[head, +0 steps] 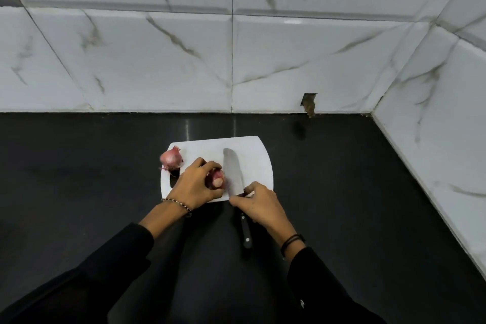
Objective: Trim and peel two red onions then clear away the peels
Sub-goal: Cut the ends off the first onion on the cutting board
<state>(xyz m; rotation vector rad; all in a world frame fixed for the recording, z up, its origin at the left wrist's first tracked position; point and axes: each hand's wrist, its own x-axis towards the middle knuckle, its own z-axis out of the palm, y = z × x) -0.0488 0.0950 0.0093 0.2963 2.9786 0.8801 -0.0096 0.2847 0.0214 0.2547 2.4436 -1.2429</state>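
Fingers point(210, 165) of the left hand point(194, 187) curl round a red onion point(218, 179) on the cutting board point(255, 155); the right hand point(259, 205) grips the knife point(232, 173).

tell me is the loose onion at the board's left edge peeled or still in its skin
Still in its skin: the loose onion shows dry pinkish skin, with tip and roots untrimmed.

The white plastic chopping board point(252, 155) looks smooth. The black counter point(79, 166) shines. The grey metal knife blade point(232, 169) looks dull.
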